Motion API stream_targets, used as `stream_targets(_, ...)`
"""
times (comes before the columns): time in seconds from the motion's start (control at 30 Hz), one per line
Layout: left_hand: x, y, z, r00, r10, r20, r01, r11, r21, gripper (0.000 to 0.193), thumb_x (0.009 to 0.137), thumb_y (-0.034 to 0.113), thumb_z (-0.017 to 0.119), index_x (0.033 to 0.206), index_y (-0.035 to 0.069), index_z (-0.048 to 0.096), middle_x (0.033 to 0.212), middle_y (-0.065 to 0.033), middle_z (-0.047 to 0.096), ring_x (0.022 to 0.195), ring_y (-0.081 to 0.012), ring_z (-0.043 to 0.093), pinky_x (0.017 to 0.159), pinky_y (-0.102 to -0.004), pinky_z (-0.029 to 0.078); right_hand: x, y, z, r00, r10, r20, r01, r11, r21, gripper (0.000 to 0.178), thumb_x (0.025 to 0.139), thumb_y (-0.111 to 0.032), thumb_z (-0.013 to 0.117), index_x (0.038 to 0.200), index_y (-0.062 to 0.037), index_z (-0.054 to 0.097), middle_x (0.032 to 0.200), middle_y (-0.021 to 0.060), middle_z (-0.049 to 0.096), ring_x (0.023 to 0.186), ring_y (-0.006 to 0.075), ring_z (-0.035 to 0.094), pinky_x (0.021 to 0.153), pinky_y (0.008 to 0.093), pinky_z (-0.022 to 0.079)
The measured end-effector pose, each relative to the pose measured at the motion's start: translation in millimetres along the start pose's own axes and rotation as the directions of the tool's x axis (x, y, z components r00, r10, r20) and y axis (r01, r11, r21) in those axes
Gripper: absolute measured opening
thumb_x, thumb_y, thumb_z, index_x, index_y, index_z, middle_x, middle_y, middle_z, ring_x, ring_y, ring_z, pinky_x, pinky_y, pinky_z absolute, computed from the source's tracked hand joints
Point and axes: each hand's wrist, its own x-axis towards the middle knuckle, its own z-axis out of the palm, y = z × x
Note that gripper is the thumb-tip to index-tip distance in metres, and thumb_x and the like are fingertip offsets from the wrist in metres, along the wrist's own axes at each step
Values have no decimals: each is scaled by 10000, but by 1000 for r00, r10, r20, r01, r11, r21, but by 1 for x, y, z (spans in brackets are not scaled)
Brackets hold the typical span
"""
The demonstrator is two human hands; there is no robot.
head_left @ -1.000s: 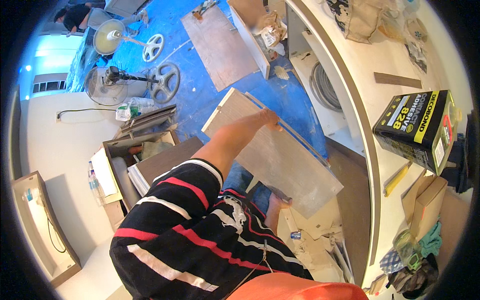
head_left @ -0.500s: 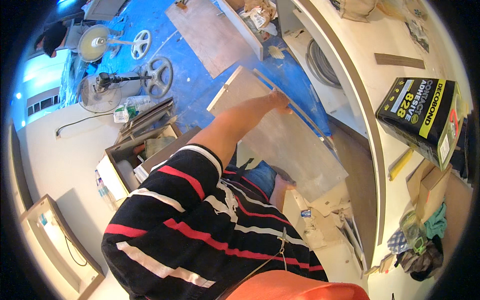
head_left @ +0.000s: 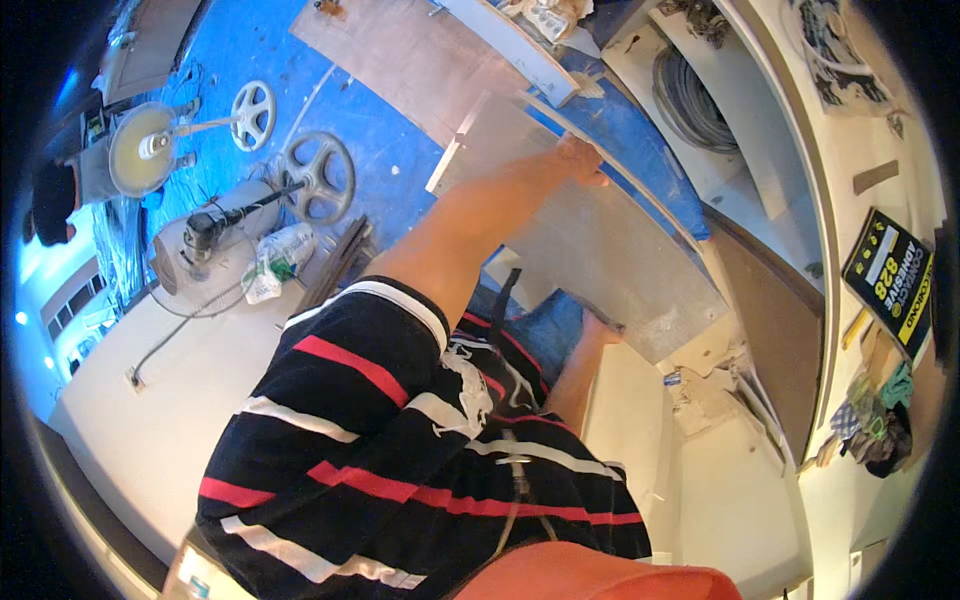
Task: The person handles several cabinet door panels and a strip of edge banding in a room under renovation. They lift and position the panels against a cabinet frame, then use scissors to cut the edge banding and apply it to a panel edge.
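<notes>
A flat grey-brown wooden panel (head_left: 610, 250) with a narrow strip along its far long edge is held tilted in front of my body. My left hand (head_left: 580, 162) reaches across the panel and closes over that far edge, fingers curled at the strip. At the panel's near edge, close to my jeans, my right hand (head_left: 602, 328) grips the board; its fingers are partly hidden behind it. A dark strap (head_left: 508, 292) hangs beside my jeans.
Blue sheeting (head_left: 390, 125) covers the floor, with another wooden board (head_left: 400, 65) lying on it. Two fans (head_left: 145, 145) stand at left; a person (head_left: 60, 195) is beyond. At right are a cabinet with a coiled hose (head_left: 695, 100) and a black adhesive can (head_left: 890, 280).
The whole view has turned, so fans, boards and can sit elsewhere in the picture. Both hands keep their hold on the wooden panel, which appears slightly farther right.
</notes>
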Motion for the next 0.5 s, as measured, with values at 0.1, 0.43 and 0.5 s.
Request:
stream_targets(0.1, -26, -58, -16, 994, -13, 106, 19, 999, -47, 770, 873, 695, 488, 1314, 75, 607, 1372, -173, 571, 1310, -367, 495, 1095, -561, 340, -23, 58, 7, 1000, 14, 4, -15, 998, 58, 735, 729, -482, 520, 1362, -110, 522, 1407, 165, 517, 1305, 385, 468, 1070, 574, 376)
stream_targets(0.43, -72, -191, -20, 985, -49, 166, 54, 998, -26, 762, 905, 706, 427, 1231, 57, 658, 1270, -216, 629, 1201, -416, 579, 1028, -587, 406, -18, 188, -14, 995, 65, -81, -46, 975, 219, 730, 760, -489, 513, 1402, -141, 505, 1457, 139, 477, 1357, 368, 412, 1102, 597, 322)
stream_targets(0.5, -83, -202, -26, 980, -75, 184, 79, 997, -17, 782, 899, 728, 413, 1215, 58, 667, 1245, -214, 643, 1184, -417, 591, 1013, -587, 420, -11, 202, -22, 997, 78, -7, -75, 976, 206, 716, 772, -496, 492, 1392, -138, 517, 1459, 140, 478, 1365, 384, 401, 1099, 620, 311)
